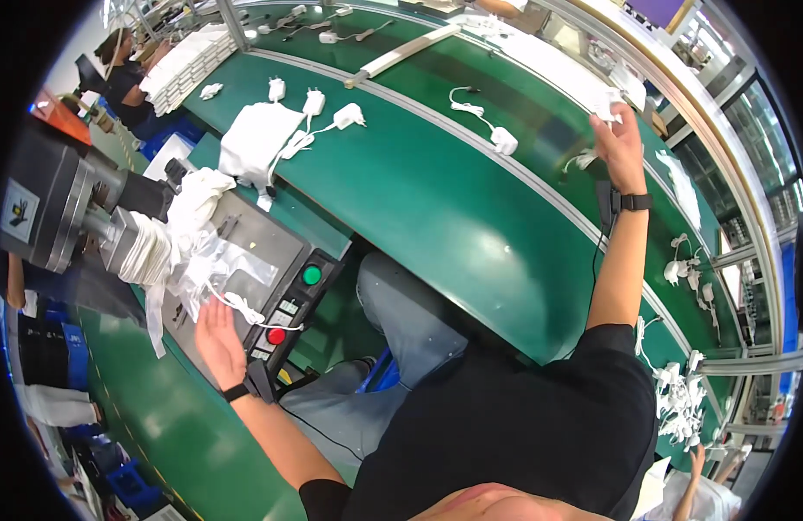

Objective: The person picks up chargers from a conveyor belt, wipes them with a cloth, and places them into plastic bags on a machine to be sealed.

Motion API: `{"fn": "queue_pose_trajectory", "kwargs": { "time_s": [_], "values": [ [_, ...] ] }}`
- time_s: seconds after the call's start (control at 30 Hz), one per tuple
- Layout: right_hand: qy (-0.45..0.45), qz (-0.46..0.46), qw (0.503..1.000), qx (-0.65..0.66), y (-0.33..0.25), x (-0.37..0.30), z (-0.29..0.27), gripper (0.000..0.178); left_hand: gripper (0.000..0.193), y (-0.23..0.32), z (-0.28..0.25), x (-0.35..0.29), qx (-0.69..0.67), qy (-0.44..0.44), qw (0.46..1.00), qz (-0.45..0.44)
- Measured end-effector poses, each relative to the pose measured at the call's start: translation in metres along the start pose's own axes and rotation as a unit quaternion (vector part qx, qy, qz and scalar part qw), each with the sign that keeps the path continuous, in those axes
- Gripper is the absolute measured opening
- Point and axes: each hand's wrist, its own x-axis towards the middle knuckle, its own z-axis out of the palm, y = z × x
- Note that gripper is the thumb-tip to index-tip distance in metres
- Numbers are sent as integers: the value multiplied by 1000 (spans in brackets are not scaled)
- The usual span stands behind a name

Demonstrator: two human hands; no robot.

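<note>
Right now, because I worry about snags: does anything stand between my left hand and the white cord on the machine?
Nothing visible does. The white cord lies right beside the fingers of your left hand. The crumpled clear plastic lies just beyond the cord, not between them.

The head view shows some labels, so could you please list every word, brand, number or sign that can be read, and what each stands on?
Pale sign with a yellow-and-black pictogram, on the dark machine: no words readable.
Small pale labels near the green button and red button: too small to read.
White plugs: any print is too small to read.
</note>
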Motion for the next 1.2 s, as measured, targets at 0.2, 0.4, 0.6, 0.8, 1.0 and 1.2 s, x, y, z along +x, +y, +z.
{"fn": "queue_pose_trajectory", "kwargs": {
  "time_s": [0.2, 0.4, 0.6, 0.8, 1.0, 1.2],
  "values": [
    [-468, 130, 803, 346, -126, -83, 212, 28, 25, -5, -18, 28, -128, -24, 989, -69],
    [-629, 256, 674, 293, -158, -193, 422, 32, 35, -11, 25, -54, -254, -158, 953, -39],
    [-532, -283, 798, 30, -189, -255, 552, 31, 30, -40, 7, -148, -138, 4, 979, 150],
    [-444, -363, 787, -226, -211, -280, 547, 42, 27, -63, -36, -172, 31, 128, 968, 214],
    [-308, -529, 790, 29, -181, -254, 501, 37, 28, -55, -61, -161, 141, 172, 953, 203],
    [-410, 218, 850, 248, -49, -283, 379, 23, 30, -42, -43, -139, 326, 117, 916, 200]
  ]
}}
